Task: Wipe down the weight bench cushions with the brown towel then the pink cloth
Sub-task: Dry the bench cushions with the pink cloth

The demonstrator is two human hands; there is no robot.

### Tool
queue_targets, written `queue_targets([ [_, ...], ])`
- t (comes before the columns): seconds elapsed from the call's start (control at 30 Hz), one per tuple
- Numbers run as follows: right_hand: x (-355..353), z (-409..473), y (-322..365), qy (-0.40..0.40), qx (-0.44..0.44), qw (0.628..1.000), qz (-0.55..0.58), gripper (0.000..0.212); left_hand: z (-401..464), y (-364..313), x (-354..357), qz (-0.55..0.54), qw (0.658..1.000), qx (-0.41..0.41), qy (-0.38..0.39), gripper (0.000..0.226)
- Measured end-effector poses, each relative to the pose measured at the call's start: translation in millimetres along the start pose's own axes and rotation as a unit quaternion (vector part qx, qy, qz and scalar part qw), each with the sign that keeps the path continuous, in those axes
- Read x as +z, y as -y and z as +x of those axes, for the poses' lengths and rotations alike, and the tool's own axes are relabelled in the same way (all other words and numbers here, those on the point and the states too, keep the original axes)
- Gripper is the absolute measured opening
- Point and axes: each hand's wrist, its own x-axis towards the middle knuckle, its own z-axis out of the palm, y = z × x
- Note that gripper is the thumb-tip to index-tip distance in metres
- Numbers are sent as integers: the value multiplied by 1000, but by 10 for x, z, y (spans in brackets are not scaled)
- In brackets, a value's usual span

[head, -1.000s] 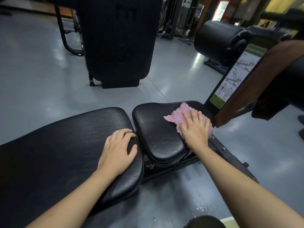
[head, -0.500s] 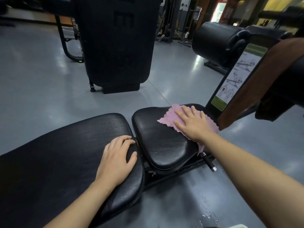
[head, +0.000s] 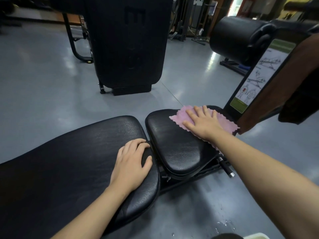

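Here the right hand (head: 202, 123), fingers flat, presses the pink cloth (head: 226, 123) on the seat cushion (head: 174, 144), now shifted toward its far edge. The left hand (head: 131, 166) stays loosely spread on the long cushion (head: 69, 161), holding nothing; the pink-cloth pass appears under way.

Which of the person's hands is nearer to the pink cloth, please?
Right. The right hand presses flat on the pink cloth; the left hand rests on the long back cushion, apart from it.

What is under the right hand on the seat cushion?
The right hand presses flat on the pink cloth, which lies on the black seat cushion. The cushion surface beneath the cloth is covered.
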Motion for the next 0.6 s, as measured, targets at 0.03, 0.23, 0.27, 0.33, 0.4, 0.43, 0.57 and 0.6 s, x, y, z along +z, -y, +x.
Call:
queue_targets([
  [0.03, 6, -60, 75, -2, -15, 1000, -2, 76, -1, 0, -1, -1, 1000, 0, 0, 41],
  [0.23, 134, -521, 452, -18, -103, 994, -19, 76, 0, 8, -13, -2, 1000, 4, 3, 44],
  [0.27, 168, -602, 484, -22, -113, 993, -22, 75, -1, 7, -16, -1, 1000, 4, 4, 45],
  [0.33, 236, -766, 541, -37, -136, 990, -20, 71, -4, -2, -24, -1, 1000, 3, 2, 46],
  [0.4, 331, -938, 597, -72, -164, 984, -8, 67, -8, -9, -28, -6, 1000, 2, 0, 47],
  [0.43, 394, -1032, 623, -104, -182, 978, -3, 65, -11, -9, -26, -6, 1000, 1, 0, 47],
  [0.57, 684, -1269, 612, -206, -269, 941, -21, 66, -13, 8, -13, -7, 1000, -1, 0, 47],
  [0.6, 723, -1270, 589, -222, -289, 931, -28, 68, -14, 10, -11, -9, 1000, 0, -2, 46],
])
